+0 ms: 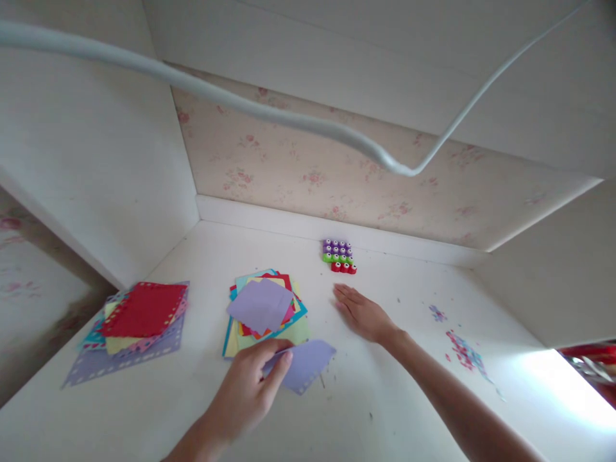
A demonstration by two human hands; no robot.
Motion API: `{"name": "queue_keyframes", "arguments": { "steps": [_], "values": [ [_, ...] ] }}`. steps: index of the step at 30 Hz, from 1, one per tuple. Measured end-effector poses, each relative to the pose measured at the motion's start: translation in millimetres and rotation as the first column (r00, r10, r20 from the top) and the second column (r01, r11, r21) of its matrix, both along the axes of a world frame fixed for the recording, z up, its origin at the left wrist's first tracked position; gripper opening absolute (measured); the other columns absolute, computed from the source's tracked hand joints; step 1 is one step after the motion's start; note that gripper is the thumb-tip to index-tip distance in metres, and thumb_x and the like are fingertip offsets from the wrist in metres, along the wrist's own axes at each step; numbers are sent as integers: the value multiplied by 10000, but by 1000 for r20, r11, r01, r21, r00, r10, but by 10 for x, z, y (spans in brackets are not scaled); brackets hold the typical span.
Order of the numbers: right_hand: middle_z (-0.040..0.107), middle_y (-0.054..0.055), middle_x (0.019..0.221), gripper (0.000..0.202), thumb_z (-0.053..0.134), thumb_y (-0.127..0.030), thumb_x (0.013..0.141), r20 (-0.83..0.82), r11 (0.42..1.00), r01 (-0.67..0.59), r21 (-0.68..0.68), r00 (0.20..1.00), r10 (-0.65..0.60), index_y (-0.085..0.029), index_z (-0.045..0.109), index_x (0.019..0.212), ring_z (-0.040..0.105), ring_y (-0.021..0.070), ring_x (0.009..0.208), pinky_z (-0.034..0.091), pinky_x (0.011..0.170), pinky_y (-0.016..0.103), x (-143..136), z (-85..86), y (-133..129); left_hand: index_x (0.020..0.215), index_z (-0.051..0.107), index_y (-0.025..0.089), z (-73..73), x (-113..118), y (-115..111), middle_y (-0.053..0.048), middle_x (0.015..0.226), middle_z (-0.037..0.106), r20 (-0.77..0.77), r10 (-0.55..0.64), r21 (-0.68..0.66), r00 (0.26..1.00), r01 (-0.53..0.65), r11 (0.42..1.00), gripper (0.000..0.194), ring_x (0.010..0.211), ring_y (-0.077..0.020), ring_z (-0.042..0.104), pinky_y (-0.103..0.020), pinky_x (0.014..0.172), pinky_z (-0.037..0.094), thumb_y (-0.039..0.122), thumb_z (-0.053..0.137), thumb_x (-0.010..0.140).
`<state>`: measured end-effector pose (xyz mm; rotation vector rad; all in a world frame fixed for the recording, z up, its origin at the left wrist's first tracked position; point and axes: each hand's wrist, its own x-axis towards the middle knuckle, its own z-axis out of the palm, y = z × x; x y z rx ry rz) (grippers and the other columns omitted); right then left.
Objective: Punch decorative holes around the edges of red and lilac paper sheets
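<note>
My left hand (pixel 257 372) pinches a sheet of purple paper (pixel 308 366) by its left corner, thumb on top. Small punched holes or notches run along the sheet's lower right edge. My right hand (pixel 363 312) lies on the white table with its fingers stretched out and nothing visible in it. Just beyond its fingertips stand rows of small purple, green and red pieces (pixel 339 255), each with a white round top and a dark dot. Behind my left hand is a loose stack of coloured paper (pixel 262 307), purple uppermost.
At the left lies a pile of papers with punched edges (pixel 147 311), red on top. Tiny paper bits (pixel 464 351) are scattered at the right of the white table (pixel 385 404). A pale cable (pixel 289 119) hangs across the upper view. Panels and a papered wall enclose the table.
</note>
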<state>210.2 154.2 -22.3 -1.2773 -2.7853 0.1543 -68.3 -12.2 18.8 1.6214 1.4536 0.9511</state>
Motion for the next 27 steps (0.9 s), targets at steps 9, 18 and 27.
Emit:
{"name": "queue_keyframes", "arguments": {
  "steps": [9, 18, 27],
  "values": [
    [579, 130, 1305, 462, 328, -384, 959, 18, 849, 459, 263, 877, -480, -138, 626, 1213, 491, 285, 1254, 392, 1058, 488, 1776, -133, -466, 1135, 661, 233, -55, 50, -9, -43, 1100, 700, -9, 23, -69, 1000, -23, 997, 369, 980, -184, 651, -183, 685, 535, 457, 496, 893],
    [516, 71, 1383, 461, 273, -350, 984, -222, 986, 155, 69, 965, -136, -178, 507, 1342, 465, 188, 1276, 381, 1077, 339, -198, 111, -96, 1154, 645, 200, -143, 39, 87, -45, 1086, 703, 87, 65, -122, 994, -54, 991, 424, 962, -207, 647, -238, 802, 502, 488, 492, 883],
    [430, 173, 1434, 523, 260, -367, 987, -123, 983, 185, 3, 975, -183, -62, 466, 1358, 382, 236, 1343, 284, 1125, 380, -545, -71, 137, 1114, 648, 168, -157, -33, 165, -48, 1030, 716, 134, 163, -180, 977, -137, 974, 464, 921, -222, 649, -259, 787, 501, 525, 481, 868]
  ]
}}
